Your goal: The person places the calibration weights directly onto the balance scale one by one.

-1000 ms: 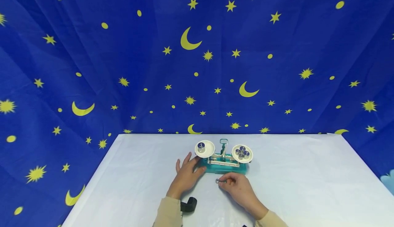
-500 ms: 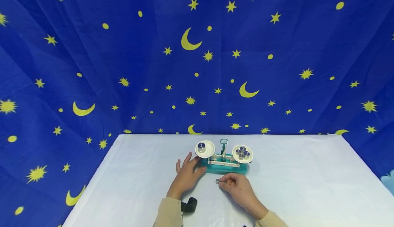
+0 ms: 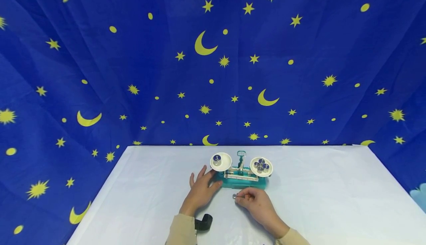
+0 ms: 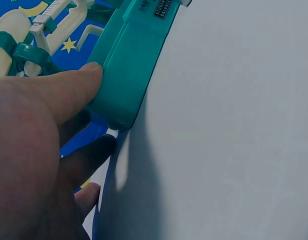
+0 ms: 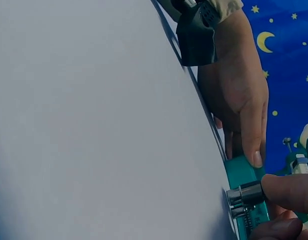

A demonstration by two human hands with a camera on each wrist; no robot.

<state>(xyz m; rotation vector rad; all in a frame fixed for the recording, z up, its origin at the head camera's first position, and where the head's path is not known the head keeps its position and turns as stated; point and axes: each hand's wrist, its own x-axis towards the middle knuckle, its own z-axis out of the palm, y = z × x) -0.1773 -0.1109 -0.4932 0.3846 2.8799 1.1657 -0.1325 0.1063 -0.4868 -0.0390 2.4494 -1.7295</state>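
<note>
A green and white balance scale [image 3: 244, 182] stands on the table, its left pan [image 3: 226, 161] bearing one larger metal weight [image 3: 217, 160]. In the right pan [image 3: 261, 174], several smaller metal weights [image 3: 261, 162] sit together. My left hand [image 3: 199, 194] holds the left end of the base, thumb on its near side; the left wrist view shows this thumb [image 4: 79, 90] on the green base [image 4: 126, 70]. In front of the base my right hand [image 3: 257, 204] pinches a small silver metal piece [image 3: 234, 196] at its fingertips. The right wrist view shows its shiny cylinder [image 5: 251, 192] close to the table.
A white-covered table [image 3: 332, 200] extends on both sides of the scale. Behind it hangs a blue cloth [image 3: 173, 71] with yellow moons and stars. A black device [image 3: 204, 223] is on the left wrist.
</note>
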